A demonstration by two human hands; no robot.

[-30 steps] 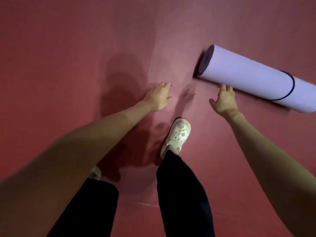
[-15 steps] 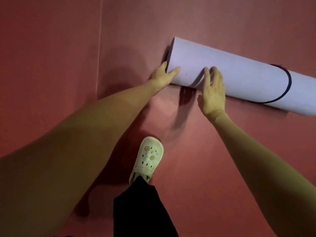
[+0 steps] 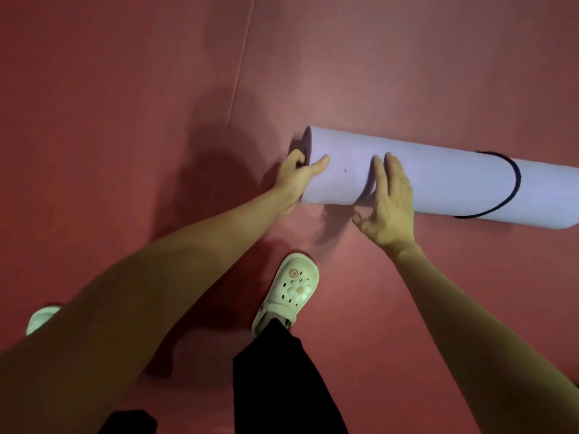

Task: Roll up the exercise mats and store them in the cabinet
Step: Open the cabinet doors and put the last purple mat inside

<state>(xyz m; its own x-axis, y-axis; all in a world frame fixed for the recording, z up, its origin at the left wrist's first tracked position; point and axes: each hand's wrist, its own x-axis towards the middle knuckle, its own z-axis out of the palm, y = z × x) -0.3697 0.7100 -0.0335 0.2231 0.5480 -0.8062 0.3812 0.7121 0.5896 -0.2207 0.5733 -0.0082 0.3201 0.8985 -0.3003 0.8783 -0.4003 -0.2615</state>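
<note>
A person looks down at a dark red floor (image 3: 125,120), both bare arms reaching forward to a rolled lilac mat (image 3: 438,180) that lies on its side on the floor. Taking the mat as the landmark and reading from left to right: far off to its lower left, the toe of a pale shoe (image 3: 42,317) shows at the frame edge. A thin pale seam (image 3: 239,64) in the floor runs up and away from the mat's left end. At that left end, the left hand (image 3: 297,177) grips the roll, thumb laid along the top surface and fingers curled round the open end, some tucked out of sight. Below the mat, near its left half, a cream clog (image 3: 289,291) with a flower charm stands on the floor under a black trouser leg (image 3: 282,380). Just right of the left hand, the right hand (image 3: 388,202) rests on the near side of the roll with fingers straight and flat against it, thumb spread toward the floor, holding nothing. Further right, a thin black band (image 3: 513,177) loops round the mat, keeping it rolled; the right end runs out of frame. The mat looks light, soft and slightly springy, likely foam with a grippy skin. It would probably lift best with one hand hooked in an end and the other cupped under the middle.
</note>
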